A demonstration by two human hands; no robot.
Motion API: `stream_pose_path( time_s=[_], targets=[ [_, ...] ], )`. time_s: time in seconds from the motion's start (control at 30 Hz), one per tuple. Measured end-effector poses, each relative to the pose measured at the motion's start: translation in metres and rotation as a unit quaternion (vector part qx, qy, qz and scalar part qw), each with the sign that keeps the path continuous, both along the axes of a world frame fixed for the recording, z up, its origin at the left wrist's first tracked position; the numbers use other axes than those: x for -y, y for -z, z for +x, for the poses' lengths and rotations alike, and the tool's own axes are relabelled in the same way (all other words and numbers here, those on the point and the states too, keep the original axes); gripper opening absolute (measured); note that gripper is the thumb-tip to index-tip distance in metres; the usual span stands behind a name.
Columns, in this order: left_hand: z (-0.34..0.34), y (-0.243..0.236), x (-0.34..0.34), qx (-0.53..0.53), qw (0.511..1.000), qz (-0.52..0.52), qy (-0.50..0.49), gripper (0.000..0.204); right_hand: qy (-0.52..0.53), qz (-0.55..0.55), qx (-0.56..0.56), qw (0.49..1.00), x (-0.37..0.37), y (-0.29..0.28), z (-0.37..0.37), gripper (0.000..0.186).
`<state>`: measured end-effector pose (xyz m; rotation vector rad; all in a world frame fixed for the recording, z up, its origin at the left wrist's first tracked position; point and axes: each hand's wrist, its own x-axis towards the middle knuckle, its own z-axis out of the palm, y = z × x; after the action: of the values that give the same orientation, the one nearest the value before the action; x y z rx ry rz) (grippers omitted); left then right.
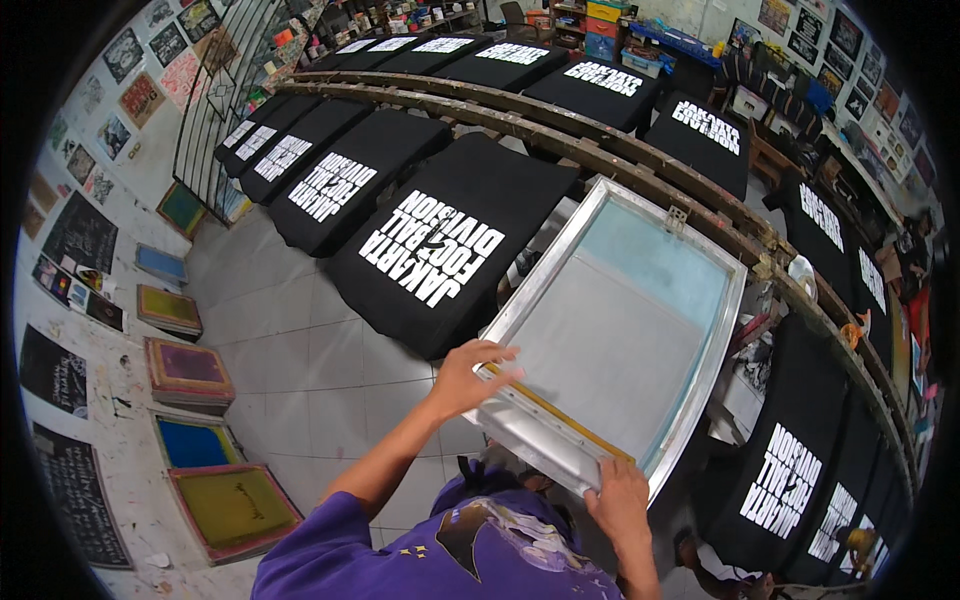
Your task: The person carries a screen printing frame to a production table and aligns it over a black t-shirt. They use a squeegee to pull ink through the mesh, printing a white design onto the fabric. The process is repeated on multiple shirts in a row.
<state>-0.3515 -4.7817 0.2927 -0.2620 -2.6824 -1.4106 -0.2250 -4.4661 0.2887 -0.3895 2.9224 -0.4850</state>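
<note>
A screen-printing frame (722, 335) with silver metal rails lies tilted across the view in front of me. Its mesh (610, 320) is grey in the middle and pale blue along the far end and right side. Along its near end lies a squeegee (565, 412), a long bar with a yellow strip. My left hand (468, 380) grips the bar's left end, index finger and thumb reaching over the frame's corner. My right hand (620, 495) is closed round the right end, fingertips on top. Left of the frame, a black shirt (520, 185) with white block print lies flat.
More printed black shirts (790, 400) lie in rows on both sides of a long rail (620, 160) that curves away. Stacked screens (190, 370) lean by the left wall. A blue-topped table (675, 42) and shelves stand at the back. Tiled floor (300, 350) shows at left.
</note>
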Motion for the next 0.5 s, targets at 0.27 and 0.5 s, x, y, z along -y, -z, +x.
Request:
stream_pose_path(
  time_s=[0.27, 0.5],
  targets=[
    [-0.003, 0.017, 0.018, -0.036, 0.907, -0.337, 0.251, 0.053, 0.088, -0.016, -0.043, 0.995, -0.010, 0.006, -0.013, 0.049],
    [-0.017, 0.034, 0.017, -0.052, 0.907, -0.311, 0.280, 0.041, 0.187, -0.003, -0.106, 0.977, 0.001, 0.019, -0.004, 0.045]
  ],
)
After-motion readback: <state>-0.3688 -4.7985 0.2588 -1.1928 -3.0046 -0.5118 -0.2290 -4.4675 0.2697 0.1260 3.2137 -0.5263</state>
